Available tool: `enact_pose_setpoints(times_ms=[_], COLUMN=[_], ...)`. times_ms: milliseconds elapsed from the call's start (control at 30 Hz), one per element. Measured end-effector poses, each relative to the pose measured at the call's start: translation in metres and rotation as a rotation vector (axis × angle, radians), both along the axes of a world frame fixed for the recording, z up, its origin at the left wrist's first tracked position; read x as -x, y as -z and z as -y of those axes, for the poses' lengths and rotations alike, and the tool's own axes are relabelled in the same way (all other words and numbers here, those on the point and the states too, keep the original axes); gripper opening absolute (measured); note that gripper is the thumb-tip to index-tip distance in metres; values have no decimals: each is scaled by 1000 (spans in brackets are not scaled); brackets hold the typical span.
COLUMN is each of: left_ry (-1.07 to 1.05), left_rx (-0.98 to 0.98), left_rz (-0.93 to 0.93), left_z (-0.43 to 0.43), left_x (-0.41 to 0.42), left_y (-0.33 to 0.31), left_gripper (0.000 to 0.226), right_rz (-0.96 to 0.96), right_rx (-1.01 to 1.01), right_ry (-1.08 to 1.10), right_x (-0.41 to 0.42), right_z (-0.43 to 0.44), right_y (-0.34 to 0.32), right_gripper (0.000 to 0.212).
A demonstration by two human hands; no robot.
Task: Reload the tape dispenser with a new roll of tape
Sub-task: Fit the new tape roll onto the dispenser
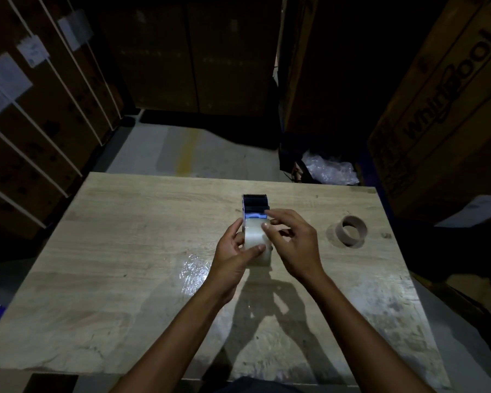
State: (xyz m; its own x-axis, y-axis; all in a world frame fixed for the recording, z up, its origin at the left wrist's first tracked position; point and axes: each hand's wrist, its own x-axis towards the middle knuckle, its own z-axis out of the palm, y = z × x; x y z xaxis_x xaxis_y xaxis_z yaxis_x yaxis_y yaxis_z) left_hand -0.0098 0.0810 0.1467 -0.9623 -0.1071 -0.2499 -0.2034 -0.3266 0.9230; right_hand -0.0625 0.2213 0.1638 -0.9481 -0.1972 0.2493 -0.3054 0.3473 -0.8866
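A new roll (255, 239) is steadied in the dispenser (255, 205) by the left hand (233, 251); its free end is pinched by the right hand (292, 242), apparently for threading.

Pale wood-grain tabletop (125, 251); clear whitish tape roll (255, 239) in a black-and-blue dispenser (255, 204); brown cardboard core (351, 230) at three o'clock.

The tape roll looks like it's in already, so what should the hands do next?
Probably pull the loose end of the tape roll forward to the toothed blade. The right hand pinches at the roll's top; the left hand steadies it.
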Motion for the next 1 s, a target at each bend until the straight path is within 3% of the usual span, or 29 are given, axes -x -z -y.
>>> enact_pose_setpoints(times_ms=[200,534,667,834,1000], left_ry=[86,66,27,1,-32], left_rx=[59,173,174,160,143], left_rz=[-19,-32,-6,41,37], left_z=[13,30,33,42,48], left_x=[-3,-13,-14,-15,-14], left_y=[-9,-18,-15,-19,-27], left_gripper=[55,71,61,66,53], right_rz=[-216,-346,-423,-404,-378], right_rx=[-217,-473,-596,-607,-612], right_ry=[-157,-262,-302,-353,-446], right_x=[7,12,11,8,11], right_z=[2,17,28,34,35], right_y=[-7,-26,-32,-39,-50], right_gripper=[18,10,12,11,6])
